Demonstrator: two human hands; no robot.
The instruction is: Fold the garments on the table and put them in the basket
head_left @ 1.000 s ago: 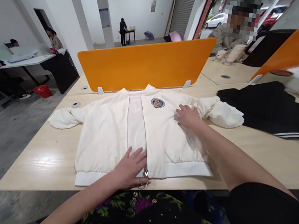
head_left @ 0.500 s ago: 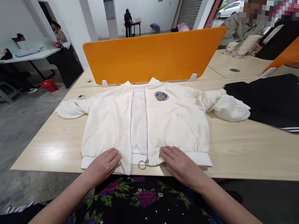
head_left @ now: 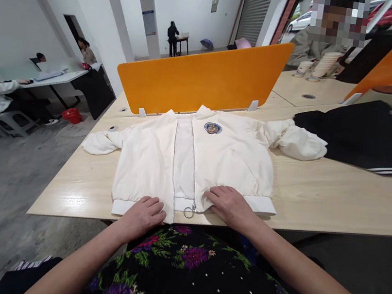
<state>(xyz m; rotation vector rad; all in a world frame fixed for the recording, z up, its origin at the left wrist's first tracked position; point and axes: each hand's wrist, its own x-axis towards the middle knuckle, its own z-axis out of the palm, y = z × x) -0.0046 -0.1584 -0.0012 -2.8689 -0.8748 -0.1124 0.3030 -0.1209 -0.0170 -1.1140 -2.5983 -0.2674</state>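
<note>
A white zip-up jacket lies flat, front up and unzipped, on a light wooden table. A round blue badge sits on its chest, and a ring-shaped zipper pull hangs at the hem. My left hand rests on the left panel's hem at the table's near edge, fingers curled over the cloth. On the right panel's hem lies my right hand, flat with fingers together. One sleeve stretches out left; the other is bunched up at the right.
An orange divider panel stands behind the jacket. A black garment with white stripes lies to the right. A person sits across the table by stacked bowls. Other people work at a desk far left.
My right hand came down from the jacket's chest to the hem, and my left hand shifted from the zipper area to the left hem. The view tilted slightly.
</note>
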